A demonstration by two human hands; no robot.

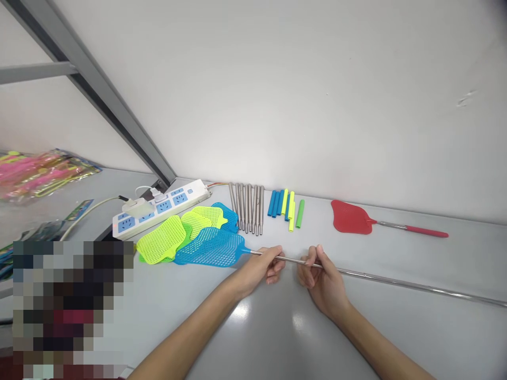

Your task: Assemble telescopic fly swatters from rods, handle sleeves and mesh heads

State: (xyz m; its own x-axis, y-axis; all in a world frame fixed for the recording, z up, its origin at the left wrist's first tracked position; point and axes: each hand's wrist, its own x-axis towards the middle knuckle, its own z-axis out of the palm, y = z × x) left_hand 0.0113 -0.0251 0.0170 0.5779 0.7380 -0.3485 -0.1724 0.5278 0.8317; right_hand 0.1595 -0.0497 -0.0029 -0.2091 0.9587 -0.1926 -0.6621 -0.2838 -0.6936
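Note:
A blue fly swatter with a mesh head (pixel 212 248) is held across the front of me, its thin telescopic metal rod (pixel 390 278) drawn out long to the right edge of the view. My left hand (pixel 263 266) is closed around the rod just beside the blue head. A short way to the right, my right hand (pixel 325 282) pinches the same rod between thumb and fingers. Yellow mesh swatter heads (pixel 161 241), with green and blue ones partly covered, lie behind and left of the held head.
Several metal rods (pixel 247 208) lie side by side near the wall, beside short blue, yellow and green tubes (pixel 292 206). A complete red fly swatter (pixel 352 217) lies at right. A white power strip (pixel 188 193) with plugs and bagged goods (pixel 43 171) are at left.

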